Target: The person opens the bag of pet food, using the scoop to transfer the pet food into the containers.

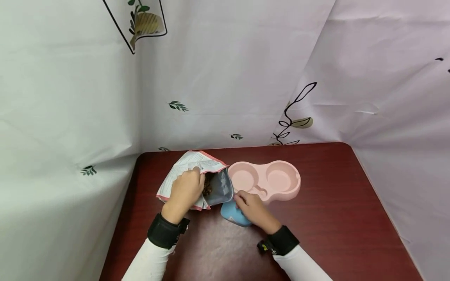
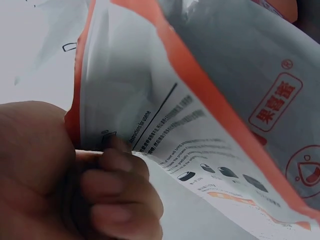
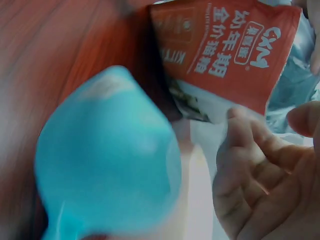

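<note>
A cat food bag (image 1: 190, 166), white with red edging, lies tilted with its mouth to the right. Brown kibble (image 1: 207, 186) shows inside. My left hand (image 1: 187, 186) grips the upper side of its mouth, fingers curled at the edge in the left wrist view. With thumb and fingers, my right hand (image 1: 254, 208) pinches the near corner of the bag's rim. The red front panel (image 3: 225, 55) faces the right wrist camera. A light blue scoop (image 1: 233, 214) is just below the right hand; its rounded bowl (image 3: 107, 150) looms close in the right wrist view.
Right behind the right hand stands a pink double bowl (image 1: 291, 191) with two round hollows, close against the bag's mouth. The dark red table (image 1: 337, 218) has its back edge against a white printed curtain (image 1: 225, 78), which also hangs along both sides.
</note>
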Demonstrator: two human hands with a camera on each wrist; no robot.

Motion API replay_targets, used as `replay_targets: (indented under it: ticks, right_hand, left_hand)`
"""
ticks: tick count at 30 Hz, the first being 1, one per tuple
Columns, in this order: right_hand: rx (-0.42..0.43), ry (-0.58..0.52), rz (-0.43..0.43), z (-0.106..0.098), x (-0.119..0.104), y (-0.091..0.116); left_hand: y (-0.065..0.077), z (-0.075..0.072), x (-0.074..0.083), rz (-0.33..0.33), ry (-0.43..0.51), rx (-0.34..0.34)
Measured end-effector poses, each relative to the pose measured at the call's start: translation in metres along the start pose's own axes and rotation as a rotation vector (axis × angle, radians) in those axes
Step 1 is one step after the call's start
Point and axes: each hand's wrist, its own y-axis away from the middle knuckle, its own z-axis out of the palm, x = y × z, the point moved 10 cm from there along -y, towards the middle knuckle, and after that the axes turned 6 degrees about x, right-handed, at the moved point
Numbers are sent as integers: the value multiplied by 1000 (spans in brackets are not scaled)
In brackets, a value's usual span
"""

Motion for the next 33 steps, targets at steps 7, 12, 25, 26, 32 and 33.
replay_targets:
  ticks: [7,12,25,26,32,33]
  right_hand:
    - [197,269,-281,-45,-1,54]
    - [177,432,-254,-49,32,82]
    - [128,562,-286,-26,54,88]
    - [130,558,-289,-25,54,87]
    - [136,534,-302,-19,57,86]
    - [135,533,-304,-18,57,86]
  left_hand:
    - [-2,2,6,33,30,-4]
    - [-2,6,2,-16,94,-22]
    - [5,8,-6,-117,252,42]
    - [5,8,-6,-117,259,40]
    - [8,12,-5,-111,289,13]
    - [8,12,-5,-111,288,13]
